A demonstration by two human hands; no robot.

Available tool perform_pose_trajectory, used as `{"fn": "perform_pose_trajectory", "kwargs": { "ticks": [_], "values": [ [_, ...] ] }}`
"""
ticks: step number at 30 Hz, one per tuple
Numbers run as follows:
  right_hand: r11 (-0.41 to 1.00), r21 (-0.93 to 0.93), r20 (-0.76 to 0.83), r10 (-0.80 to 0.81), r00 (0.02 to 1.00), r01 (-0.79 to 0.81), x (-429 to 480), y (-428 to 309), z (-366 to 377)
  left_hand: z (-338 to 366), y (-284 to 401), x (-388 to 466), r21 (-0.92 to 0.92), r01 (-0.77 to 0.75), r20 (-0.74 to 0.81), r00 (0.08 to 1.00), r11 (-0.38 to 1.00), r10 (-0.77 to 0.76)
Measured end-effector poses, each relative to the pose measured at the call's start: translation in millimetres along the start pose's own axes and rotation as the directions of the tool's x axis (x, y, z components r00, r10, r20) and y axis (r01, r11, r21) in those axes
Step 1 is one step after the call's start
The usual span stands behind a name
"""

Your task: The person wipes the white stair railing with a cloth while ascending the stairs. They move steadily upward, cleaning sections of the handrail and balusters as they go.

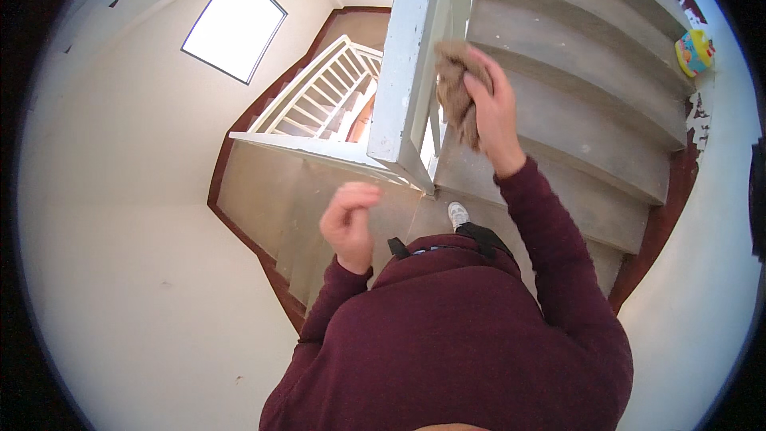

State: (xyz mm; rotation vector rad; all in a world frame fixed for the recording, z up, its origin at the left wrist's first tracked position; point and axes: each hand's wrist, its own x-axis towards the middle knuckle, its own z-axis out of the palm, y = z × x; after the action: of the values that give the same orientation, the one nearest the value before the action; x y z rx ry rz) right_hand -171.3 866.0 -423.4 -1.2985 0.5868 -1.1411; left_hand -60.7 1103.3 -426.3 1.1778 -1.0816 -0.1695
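A crumpled brown cloth [458, 90] is in my right hand [494, 108], pinched between thumb and fingers. Its left edge meets the side of the white-painted stair handrail [401, 72] in the picture; whether it presses on the wood I cannot tell. Paint on this broad rail is chipped along its edges. My left hand [350, 224] hangs in the air below the rail's near end, fingers curled in, slightly blurred, with nothing seen in it.
Worn steps [568, 84] rise on the right. On one, against the wall, stands a yellow container [694, 52] with a printed label. White balusters [320, 99] border the lower flight at left, near a bright window [234, 27]. My shoe [458, 214] is on the landing [383, 197].
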Motion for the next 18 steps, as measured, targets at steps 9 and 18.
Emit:
{"fn": "perform_pose_trajectory", "kwargs": {
  "ticks": [9, 18],
  "values": [
    [0.557, -0.736, 0.273, -0.277, 0.921, 0.385, 43.9, 39.3, 26.2, 6.6, -59.9, 32.6, -0.225, 0.535, -0.153, 0.806, 0.814, -0.572],
    [0.689, -0.652, 0.436, -0.001, 0.9, 0.317, -69.9, 47.4, 14.8, -0.7, -64.1, -24.1, -0.238, 0.734, -0.044, 0.646, 0.636, -0.762]
  ]
}}
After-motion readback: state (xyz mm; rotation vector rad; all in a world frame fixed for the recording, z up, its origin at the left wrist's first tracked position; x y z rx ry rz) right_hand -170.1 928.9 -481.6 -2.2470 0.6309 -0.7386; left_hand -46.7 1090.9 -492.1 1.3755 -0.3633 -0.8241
